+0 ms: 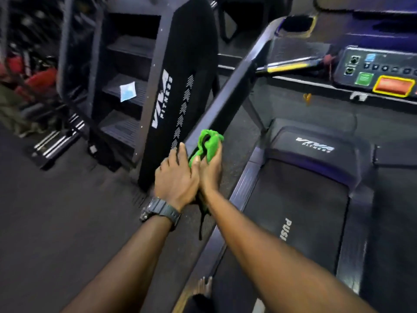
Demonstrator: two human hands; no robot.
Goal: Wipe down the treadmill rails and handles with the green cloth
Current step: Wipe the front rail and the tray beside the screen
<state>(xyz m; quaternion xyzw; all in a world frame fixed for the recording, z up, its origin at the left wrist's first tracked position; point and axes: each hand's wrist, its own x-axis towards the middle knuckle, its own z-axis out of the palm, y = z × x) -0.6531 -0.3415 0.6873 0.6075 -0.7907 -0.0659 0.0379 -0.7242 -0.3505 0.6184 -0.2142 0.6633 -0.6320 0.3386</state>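
two hands meet at the middle of the frame on one long dark rail (228, 96) that runs from lower centre up to the upper right. the right hand (211, 169) is curled round one bunched green cloth (209, 143), pressing it against the rail. the left hand (176, 177) lies just beside it, touching it thumb to thumb, fingers laid fairly straight along the rail's left edge and grasping nothing; one dark watch (160, 212) sits on that wrist. a thin black strap (201, 222) hangs down below the hands — what it belongs to cannot be told.

at right, one treadmill belt (297, 222) with a motor cover (316, 143) marked viva fitness. upper right, one console (379, 71) with one green button (363, 79) and one red button (393, 85) in a yellow frame, plus a row of small keys too blurred to count. upper left of centre, one stair machine (158, 86) showing three steps, a pale slip of paper (127, 91) on the middle one. red shapes (38, 80) at far left are blurred.
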